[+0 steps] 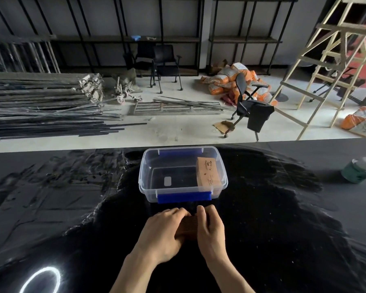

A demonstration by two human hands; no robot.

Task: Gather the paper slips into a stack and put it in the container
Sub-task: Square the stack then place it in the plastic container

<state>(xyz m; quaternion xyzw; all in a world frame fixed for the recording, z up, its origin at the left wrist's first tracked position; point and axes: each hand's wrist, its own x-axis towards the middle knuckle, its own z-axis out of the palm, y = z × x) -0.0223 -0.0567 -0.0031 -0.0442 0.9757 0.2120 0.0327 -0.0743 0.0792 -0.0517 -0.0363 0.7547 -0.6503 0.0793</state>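
Got both hands squeezing a brown stack of paper slips [187, 226] from either side, right down on the black table [283, 229], so the edges square up before I lift it. My left hand [163, 231] is curled around one side, fingers closed over the top; my right hand [209, 225] presses the other side with the thumb pointing forward. The clear container [183, 173] with blue latches sits just past my fingertips, lid off, so it's a short hop in. One brown bundle [208, 173] already leans against its right wall; looks like more slips, though I can't say for sure.
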